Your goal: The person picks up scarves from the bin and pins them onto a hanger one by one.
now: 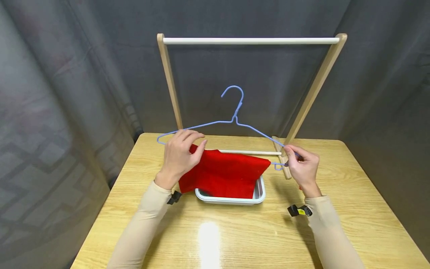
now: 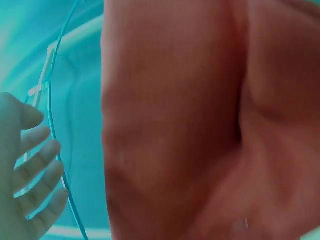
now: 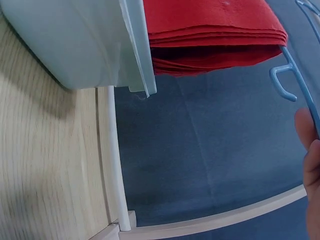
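Note:
A blue wire hanger point(image 1: 242, 94) is held up above the table, hook at the top. Draped over its lower bar is a folded red cloth point(image 1: 223, 172); several layers of it point(image 3: 215, 25) show in the right wrist view. My right hand point(image 1: 305, 168) pinches the hanger's right end between thumb and fingers, beside a small side hook. At the left end, my left hand point(image 1: 181, 153) is by the cloth's upper left corner, thumb apart from the fingers. In the left wrist view its fingers point(image 2: 40, 170) look loosely extended beside the hanger wire.
Below the cloth a pale grey plastic basin point(image 1: 231, 201) sits on the wooden table point(image 1: 255, 239). A wooden rack with a white top rail point(image 1: 248, 41) stands behind, its low white bar point(image 1: 250, 152) near the table's back edge. Grey curtains point(image 1: 60, 112) surround the table.

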The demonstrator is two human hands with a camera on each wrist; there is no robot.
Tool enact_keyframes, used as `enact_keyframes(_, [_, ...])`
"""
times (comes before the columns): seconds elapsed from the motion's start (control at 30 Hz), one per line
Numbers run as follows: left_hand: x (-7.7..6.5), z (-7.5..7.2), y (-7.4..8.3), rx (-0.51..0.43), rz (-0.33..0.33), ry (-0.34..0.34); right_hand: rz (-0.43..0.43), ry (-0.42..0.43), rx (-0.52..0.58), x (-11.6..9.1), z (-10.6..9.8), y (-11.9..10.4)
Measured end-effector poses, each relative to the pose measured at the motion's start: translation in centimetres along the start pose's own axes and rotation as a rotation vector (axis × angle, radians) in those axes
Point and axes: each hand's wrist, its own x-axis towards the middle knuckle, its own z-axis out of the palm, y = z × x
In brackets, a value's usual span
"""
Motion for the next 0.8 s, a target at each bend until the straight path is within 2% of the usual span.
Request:
enact_keyframes(0.13, [-0.4,-1.1,-1.4,-0.018,-0.09,0.102,0.001,-0.005,0.005,-0.1,0.0,0.1])
enact_keyframes(0.27, [-0.6,-1.6,-2.7,-0.011,-0.232,0.141,-0.001,-0.003,0.002,-0.1,-0.1,0.1])
enact_keyframes(0.37, [-0.9,-1.8,-3.9,-0.056,-0.327,0.107,-0.004,0.002,-0.006,-0.1,0.0,0.1])
enact_keyframes(0.43, [-1.2,-2.0,-4.8,-0.137,-0.366,0.06,-0.005,0.0,-0.004,-0.2,0.0,0.1])
enact_keyframes(0.57, [-1.8,-2.3,-6.7,-0.314,-0.401,-0.078,-0.009,-0.008,0.002,-0.4,-0.1,0.0])
enact_keyframes(0.63, [-2.0,-2.4,-6.9,-0.369,-0.416,-0.117,-0.012,-0.015,0.006,-0.4,-0.2,-0.1])
enact_keyframes(0.7, [-2.2,-2.3,-7.0,-0.388,-0.433,-0.126,-0.012,-0.019,0.006,-0.4,-0.2,-0.1])
enact_keyframes(0.8, [-2.3,-2.2,-6.8,-0.401,-0.456,-0.102,-0.006,-0.018,0.008,-0.4,-0.2,0.0])
